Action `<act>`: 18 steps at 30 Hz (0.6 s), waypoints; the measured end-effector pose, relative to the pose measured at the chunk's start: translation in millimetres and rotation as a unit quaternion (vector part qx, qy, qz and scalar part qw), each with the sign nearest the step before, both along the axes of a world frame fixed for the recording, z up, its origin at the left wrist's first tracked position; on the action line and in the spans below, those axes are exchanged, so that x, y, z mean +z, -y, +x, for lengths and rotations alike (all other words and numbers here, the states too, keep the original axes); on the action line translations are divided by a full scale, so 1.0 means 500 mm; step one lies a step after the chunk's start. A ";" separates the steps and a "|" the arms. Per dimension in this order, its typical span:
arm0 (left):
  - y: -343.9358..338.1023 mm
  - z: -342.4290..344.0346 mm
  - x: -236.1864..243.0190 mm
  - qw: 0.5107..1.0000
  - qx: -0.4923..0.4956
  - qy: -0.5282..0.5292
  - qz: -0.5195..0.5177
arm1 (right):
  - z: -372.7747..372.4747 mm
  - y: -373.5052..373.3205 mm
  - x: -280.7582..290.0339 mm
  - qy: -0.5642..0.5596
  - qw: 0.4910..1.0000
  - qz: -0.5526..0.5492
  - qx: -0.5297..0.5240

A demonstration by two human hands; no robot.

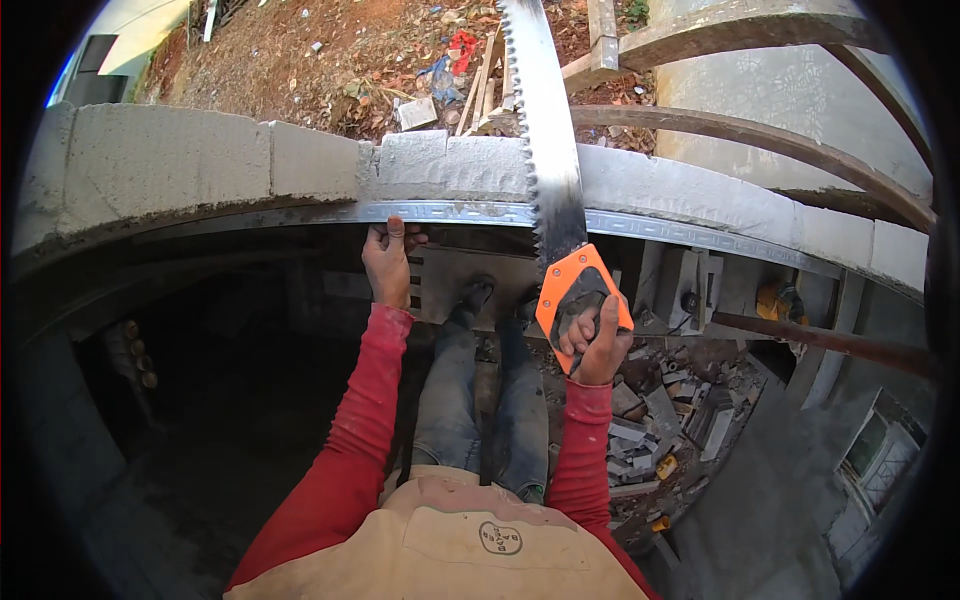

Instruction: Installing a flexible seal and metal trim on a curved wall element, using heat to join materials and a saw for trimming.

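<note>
My right hand (598, 345) grips the orange handle of a large hand saw (548, 150). Its toothed steel blade runs up and away across the top of a grey block wall (200, 160), teeth facing left. My left hand (388, 262) holds a long metal straightedge (470, 212) flat against the near face of the wall, thumb on top. Both arms are in red sleeves. My legs and dark shoes (478, 292) stand on a grey platform below.
Wooden beams (740, 130) and a pale rounded concrete surface (800, 90) lie beyond the wall at the right. Bare earth with litter (380, 60) is behind the wall. Far below at the right lies block rubble (660, 430). A rusty bar (830, 340) juts in from the right.
</note>
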State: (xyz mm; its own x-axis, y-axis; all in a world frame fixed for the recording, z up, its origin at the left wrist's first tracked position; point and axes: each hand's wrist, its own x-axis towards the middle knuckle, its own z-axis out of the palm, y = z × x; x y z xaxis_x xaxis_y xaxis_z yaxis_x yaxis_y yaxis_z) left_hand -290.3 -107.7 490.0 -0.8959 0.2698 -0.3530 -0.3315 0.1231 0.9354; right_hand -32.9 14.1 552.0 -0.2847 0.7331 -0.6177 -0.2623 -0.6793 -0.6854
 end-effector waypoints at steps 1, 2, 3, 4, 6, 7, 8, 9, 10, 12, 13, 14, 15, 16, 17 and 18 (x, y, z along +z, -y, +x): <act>0.002 -0.006 0.000 1.000 0.003 -0.004 -0.001 | 0.009 -0.005 0.002 0.017 1.000 -0.009 0.021; 0.006 -0.013 0.000 1.000 0.000 0.003 -0.004 | 0.026 0.002 0.018 0.019 1.000 0.015 0.008; 0.009 -0.006 0.000 1.000 -0.006 0.017 -0.007 | 0.057 0.010 0.031 0.022 1.000 0.014 0.010; 0.010 -0.009 0.007 1.000 0.000 0.014 -0.009 | 0.079 0.011 0.039 0.007 0.999 0.025 0.025; 0.005 -0.009 0.016 1.000 -0.021 0.018 0.000 | 0.076 0.011 0.048 0.013 0.999 0.033 0.021; 0.005 -0.004 0.013 0.999 -0.023 0.022 -0.001 | 0.044 0.005 0.051 0.023 0.999 0.028 0.016; 0.005 -0.008 0.008 1.000 -0.022 0.019 -0.005 | 0.003 -0.006 0.044 0.034 0.999 0.025 0.022; 0.007 -0.010 0.009 1.000 -0.019 0.015 -0.010 | -0.029 -0.017 0.041 0.044 0.998 0.022 0.031; 0.008 -0.008 0.010 1.000 -0.018 0.015 -0.010 | -0.032 -0.029 0.014 0.008 0.999 0.022 0.047; 0.006 -0.008 0.007 1.000 -0.013 0.015 -0.013 | -0.015 -0.032 0.022 0.015 0.999 0.023 0.043; 0.008 -0.008 0.012 1.000 -0.008 0.012 -0.014 | -0.001 -0.031 0.027 0.018 0.999 0.024 0.043; 0.009 -0.008 0.017 1.000 -0.005 0.015 -0.014 | 0.032 -0.023 0.018 0.022 0.998 0.032 0.056; 0.001 -0.006 0.018 1.000 -0.004 0.020 -0.011 | 0.023 -0.027 0.023 0.021 0.997 0.035 0.059; 0.002 -0.006 0.020 1.000 0.001 0.019 -0.012 | 0.005 -0.021 0.034 0.017 0.998 0.031 0.051; 0.001 -0.009 0.020 1.000 -0.003 0.007 -0.013 | -0.016 -0.014 0.043 0.013 0.999 0.026 0.042; 0.000 -0.008 0.021 1.000 -0.012 -0.002 -0.014 | -0.058 -0.020 0.042 0.015 0.998 0.026 0.052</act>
State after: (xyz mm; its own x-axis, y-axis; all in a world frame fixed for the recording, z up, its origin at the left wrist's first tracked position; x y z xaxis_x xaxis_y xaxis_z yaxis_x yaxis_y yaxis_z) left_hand -294.2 -107.6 500.7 -0.8909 0.2818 -0.3562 -0.3235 0.1570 0.9331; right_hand -61.8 23.9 572.9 -0.3437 0.7317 -0.5886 -0.1705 -0.6650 -0.7271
